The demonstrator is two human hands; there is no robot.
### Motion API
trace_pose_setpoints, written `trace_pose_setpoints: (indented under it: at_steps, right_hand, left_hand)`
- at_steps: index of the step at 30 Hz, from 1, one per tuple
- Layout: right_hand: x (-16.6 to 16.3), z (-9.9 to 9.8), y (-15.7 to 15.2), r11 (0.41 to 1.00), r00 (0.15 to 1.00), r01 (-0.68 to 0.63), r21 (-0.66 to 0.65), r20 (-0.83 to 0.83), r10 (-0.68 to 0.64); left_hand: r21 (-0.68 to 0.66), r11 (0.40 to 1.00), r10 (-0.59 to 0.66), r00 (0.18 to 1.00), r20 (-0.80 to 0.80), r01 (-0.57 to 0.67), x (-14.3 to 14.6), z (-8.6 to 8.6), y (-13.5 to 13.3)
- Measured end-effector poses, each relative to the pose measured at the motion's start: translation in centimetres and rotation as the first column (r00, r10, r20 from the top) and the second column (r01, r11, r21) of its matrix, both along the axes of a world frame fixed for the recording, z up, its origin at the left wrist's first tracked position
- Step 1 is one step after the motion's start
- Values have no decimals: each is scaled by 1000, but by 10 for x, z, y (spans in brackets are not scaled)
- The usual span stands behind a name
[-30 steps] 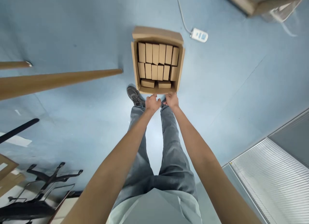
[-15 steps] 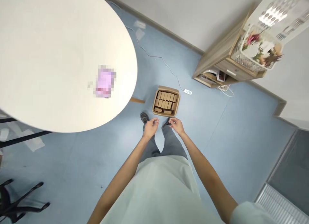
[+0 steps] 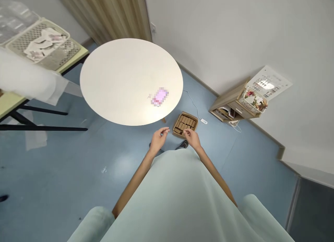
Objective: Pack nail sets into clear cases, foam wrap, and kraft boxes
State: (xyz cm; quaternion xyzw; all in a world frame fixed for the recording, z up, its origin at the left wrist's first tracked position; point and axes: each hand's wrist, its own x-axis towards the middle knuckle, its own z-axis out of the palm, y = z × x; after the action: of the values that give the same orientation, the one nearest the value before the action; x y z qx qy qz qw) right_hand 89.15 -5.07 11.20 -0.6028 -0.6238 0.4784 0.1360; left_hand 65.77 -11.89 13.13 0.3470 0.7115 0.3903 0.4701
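Since the earlier frames the person has straightened up: the hands, which sat at the near wall of the carton, now hang free above it, and the view takes in much more of the room. Blue floor (image 3: 65, 172) fills most of it. Next in size is the round white worktop (image 3: 122, 78), carrying only a small pink blurred item (image 3: 159, 96) near its front edge. Just past that edge, on the floor by the person's feet, stands the open cardboard carton (image 3: 190, 114), packed with rows of small brown boxes (image 3: 185, 122). The left hand (image 3: 158, 139) and right hand (image 3: 192, 137) hover side by side over its near end, both empty, with the fingers loosely curled and touching nothing. As a judgement, the carton handles best from low down, with one hand under each opposite wall. It should be kept level, since its top is open and the small boxes sit loose.
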Motion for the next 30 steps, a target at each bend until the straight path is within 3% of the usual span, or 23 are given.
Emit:
trace_pose_setpoints:
  at_steps: [6, 10, 16, 23, 30]
  right_hand:
    - [-107, 31, -17, 995, 996, -74, 66, -48, 77]
    - [-180, 52, -28, 977, 975, -191, 97, -93, 200]
    - [-287, 76, -35, 915, 913, -389, 107, -90, 398]
    - [-408, 70, -28, 858, 844, -502, 107, -155, 513]
    - [-534, 52, -5, 859, 831, -508, 59, -231, 507]
  left_hand:
    - [37, 993, 111, 994, 22, -112, -89, 23, -45]
    - [59, 978, 199, 979, 35, -201, -143, 40, -72]
    - [77, 910, 400, 911, 106, -408, -216, 53, -103]
    - [66, 838, 537, 840, 81, -542, -308, 50, -121]
    - [55, 822, 569, 821, -38, -567, -437, 72, -111]
